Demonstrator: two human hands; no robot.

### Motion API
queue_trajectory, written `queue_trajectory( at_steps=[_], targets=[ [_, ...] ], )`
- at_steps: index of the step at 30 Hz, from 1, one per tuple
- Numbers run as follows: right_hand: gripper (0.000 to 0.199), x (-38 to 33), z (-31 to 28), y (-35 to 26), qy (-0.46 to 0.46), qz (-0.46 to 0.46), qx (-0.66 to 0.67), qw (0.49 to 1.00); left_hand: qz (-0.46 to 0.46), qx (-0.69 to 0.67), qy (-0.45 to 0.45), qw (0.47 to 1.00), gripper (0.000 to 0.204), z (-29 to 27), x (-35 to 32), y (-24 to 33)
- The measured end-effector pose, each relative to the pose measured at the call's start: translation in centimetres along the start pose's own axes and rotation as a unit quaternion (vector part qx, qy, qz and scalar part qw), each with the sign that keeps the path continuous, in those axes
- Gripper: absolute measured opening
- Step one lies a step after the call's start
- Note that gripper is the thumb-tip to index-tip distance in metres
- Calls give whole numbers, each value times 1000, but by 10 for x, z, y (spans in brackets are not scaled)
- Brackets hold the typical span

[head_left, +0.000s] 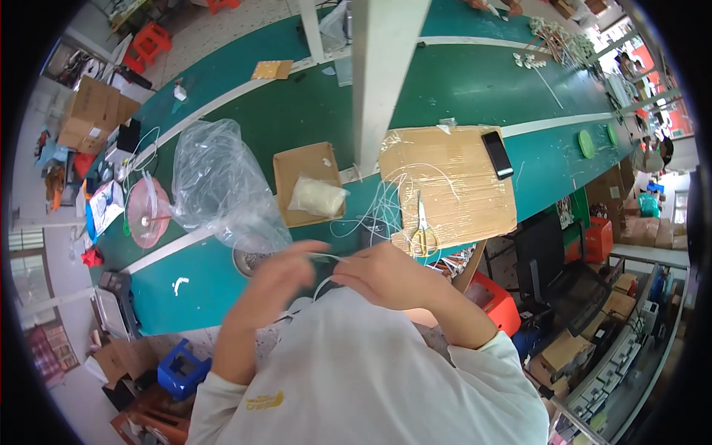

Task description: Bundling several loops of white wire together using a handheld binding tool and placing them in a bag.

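Close to my chest, my right hand is closed in a pinch on a thin white cord. A short stretch of the cord runs left toward my left hand, and a loop hangs below. My left hand is smeared by motion, so whether its fingers grip the cord is unclear. Just beyond it, a round bowl of small grey pieces is partly hidden by the hand and a clear plastic bag. Loose white strands lie tangled ahead of my right hand. Yellow-handled scissors rest on a cardboard sheet.
A shallow cardboard box holds a pale wrapped packet. A white post rises from the green table. A black phone lies on the cardboard's right side. A pink basket stands left; a black chair is at right.
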State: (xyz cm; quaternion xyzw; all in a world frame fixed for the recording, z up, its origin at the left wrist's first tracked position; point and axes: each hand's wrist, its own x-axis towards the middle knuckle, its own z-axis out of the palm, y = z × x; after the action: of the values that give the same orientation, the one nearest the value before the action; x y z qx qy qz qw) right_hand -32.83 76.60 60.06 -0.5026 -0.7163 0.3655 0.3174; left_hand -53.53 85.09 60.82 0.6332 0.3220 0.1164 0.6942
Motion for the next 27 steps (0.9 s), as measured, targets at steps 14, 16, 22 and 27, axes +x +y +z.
queue_trajectory(
  at_steps=[14, 16, 22, 27],
  targets=[
    [11, -23, -9, 13, 106, 81, 49, 990, -26, -144, 5, 989, 31, -24, -10, 9],
    [10, -28, -13, 18, 116, 79, 47, 989, 10, -161, 14, 987, 30, -36, -15, 8],
    [13, -55, -64, 24, 176, 89, -32, 980, 194, -342, 134, 910, 14, -99, -61, 31],
    [3, -86, -137, 11, 308, 134, -149, 930, 300, -336, 140, 882, 13, -188, -120, 63]
  ],
)
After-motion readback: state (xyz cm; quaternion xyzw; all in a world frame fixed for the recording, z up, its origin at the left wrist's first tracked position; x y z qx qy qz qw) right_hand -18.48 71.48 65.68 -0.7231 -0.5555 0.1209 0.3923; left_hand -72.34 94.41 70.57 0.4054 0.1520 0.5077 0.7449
